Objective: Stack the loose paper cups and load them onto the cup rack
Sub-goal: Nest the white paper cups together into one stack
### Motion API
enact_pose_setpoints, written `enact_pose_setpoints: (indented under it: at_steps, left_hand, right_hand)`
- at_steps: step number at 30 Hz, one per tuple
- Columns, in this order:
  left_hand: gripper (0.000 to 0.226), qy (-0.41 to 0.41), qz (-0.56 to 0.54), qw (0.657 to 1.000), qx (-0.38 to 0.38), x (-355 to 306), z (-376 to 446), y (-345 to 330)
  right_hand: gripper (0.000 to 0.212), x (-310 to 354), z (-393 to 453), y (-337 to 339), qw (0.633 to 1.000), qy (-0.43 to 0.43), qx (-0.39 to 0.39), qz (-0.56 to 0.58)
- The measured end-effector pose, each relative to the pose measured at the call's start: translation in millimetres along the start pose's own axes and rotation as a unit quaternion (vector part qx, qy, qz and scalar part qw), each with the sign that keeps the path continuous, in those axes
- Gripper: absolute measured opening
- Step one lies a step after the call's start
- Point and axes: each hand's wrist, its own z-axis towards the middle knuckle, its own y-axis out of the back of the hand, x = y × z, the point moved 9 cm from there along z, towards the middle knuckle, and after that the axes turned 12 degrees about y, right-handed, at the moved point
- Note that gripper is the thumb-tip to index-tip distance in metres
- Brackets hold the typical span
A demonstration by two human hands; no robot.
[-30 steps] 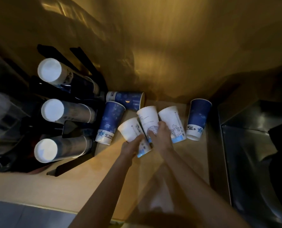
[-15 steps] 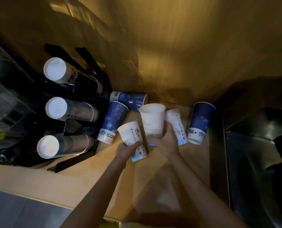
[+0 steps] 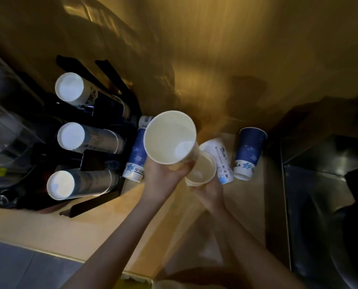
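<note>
My left hand (image 3: 163, 176) holds a white paper cup (image 3: 169, 137) raised high, its open mouth facing the camera. My right hand (image 3: 210, 193) holds a second white cup (image 3: 201, 168) just below and to the right, mouth up, close against the first. On the counter lie a white cup (image 3: 220, 157), a blue cup (image 3: 250, 153) upside down at the right, a blue cup (image 3: 136, 157) by the rack and another blue cup (image 3: 145, 120) mostly hidden behind the raised one. The black cup rack (image 3: 103, 163) at left carries three cup stacks (image 3: 90, 140).
A golden wall (image 3: 215, 59) rises behind the wooden counter (image 3: 90, 230). A dark metal sink (image 3: 320, 195) lies at the right. Clear plastic containers (image 3: 5, 132) stand at the far left. The counter's front edge runs along the bottom left.
Both hands lifted their white cups off the counter. The left cup rose toward the camera and turned mouth up; the right cup also turned mouth up, beneath it.
</note>
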Motion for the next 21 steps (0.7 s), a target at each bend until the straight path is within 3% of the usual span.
enact_pose_setpoints:
  at_steps: [6,9,11,13,14,16,19,21]
  left_hand:
    - [0.085,0.032,0.065,0.995,0.063,31.9,-6.7,-40.4]
    - [0.087,0.051,0.097,0.991,0.071,48.1,-6.7,-50.9]
    - [0.094,0.068,0.096,0.990,0.083,56.7,-5.8,-55.6]
    - [0.109,0.082,0.103,0.986,0.099,65.5,-4.8,-61.0]
    - [0.117,0.087,0.103,0.985,0.108,67.2,-5.6,-63.4]
    - [0.125,0.088,0.103,0.984,0.117,67.6,-7.0,-67.4]
    - [0.121,0.080,0.133,0.980,0.128,69.2,-7.5,-74.6]
    - [0.105,0.070,0.139,0.981,0.113,72.2,-6.0,-73.9]
  right_hand:
    - [0.065,10.9,-2.9,8.5,0.999,-0.015,0.012,0.038]
    - [0.066,17.5,-1.7,0.2,0.996,0.015,0.062,0.060]
    - [0.066,12.0,4.7,8.3,0.992,0.023,-0.005,0.124]
    - [0.030,8.1,3.7,5.6,0.975,0.021,-0.012,0.219]
    - [0.028,4.6,4.3,4.8,0.973,0.017,-0.021,0.229]
    - [0.036,4.2,2.4,3.4,0.973,-0.001,-0.030,0.230]
    - [0.025,2.2,2.9,19.5,0.983,-0.031,-0.062,0.169]
    - [0.053,11.3,1.3,22.4,0.998,-0.008,-0.017,0.068]
